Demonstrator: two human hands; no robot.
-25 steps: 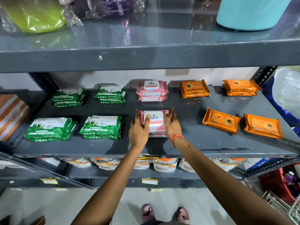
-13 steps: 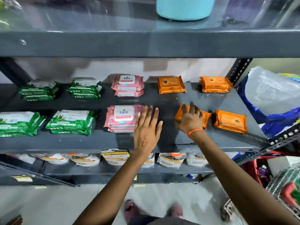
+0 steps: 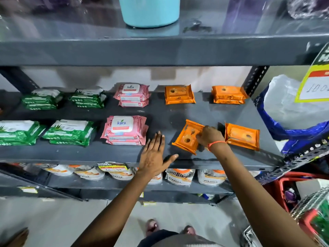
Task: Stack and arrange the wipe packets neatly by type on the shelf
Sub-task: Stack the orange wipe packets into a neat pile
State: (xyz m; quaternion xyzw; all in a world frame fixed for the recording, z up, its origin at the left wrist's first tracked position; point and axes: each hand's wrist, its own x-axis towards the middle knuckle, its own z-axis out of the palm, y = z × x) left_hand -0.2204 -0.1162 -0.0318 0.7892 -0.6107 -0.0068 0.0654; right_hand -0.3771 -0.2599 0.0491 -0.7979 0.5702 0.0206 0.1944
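On the grey shelf point(image 3: 210, 113) lie green packets point(image 3: 69, 132) at the left, pink packet stacks point(image 3: 125, 130) in the middle and orange ones at the right. My right hand point(image 3: 209, 136) grips a tilted orange packet point(image 3: 186, 138) at the shelf's front. Another single orange packet point(image 3: 241, 135) lies just right of that hand. Two orange stacks point(image 3: 179, 94) sit at the back. My left hand point(image 3: 154, 154) hovers flat with fingers spread over the shelf's front edge, holding nothing, right of the front pink stack.
A turquoise container point(image 3: 149, 11) stands on the shelf above. Pouches point(image 3: 179, 176) fill the shelf below. A blue and white sack point(image 3: 292, 111) and a yellow price sign point(image 3: 315, 82) are at the right, with a red basket point(image 3: 284, 186) lower down.
Both hands left the front pink stack. My right hand moved right onto the orange packet and turned it askew. My left hand opened and drew back to the shelf edge.
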